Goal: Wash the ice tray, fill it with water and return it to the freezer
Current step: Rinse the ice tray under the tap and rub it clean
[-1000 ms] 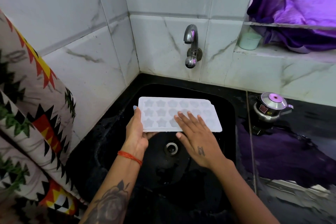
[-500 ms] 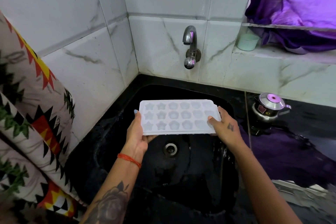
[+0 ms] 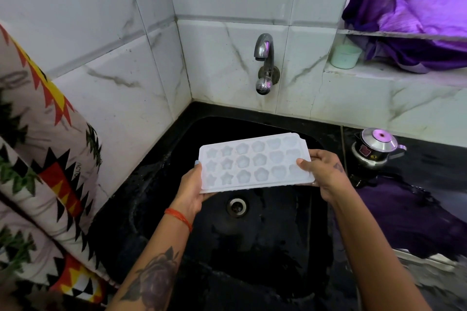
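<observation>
From the head view, the white ice tray (image 3: 255, 163) is held over the black sink (image 3: 252, 247), cavities up, tipped slightly with its right end higher. The left hand (image 3: 193, 184) has its grip on the tray's near left corner, thumb on top and fingers underneath. The right hand (image 3: 322, 171) has come off the tray's face, where it lay flat a second ago, and now clasps the right end, thumb on the rim, fingers curled below. The tap (image 3: 264, 63) above shows no water running. I'd say the rubbing has paused and the tray is steadied for rinsing or filling; the tap would need opening first. A steel pot (image 3: 376, 150) stands on the wet counter (image 3: 417, 209) to the right, well clear
</observation>
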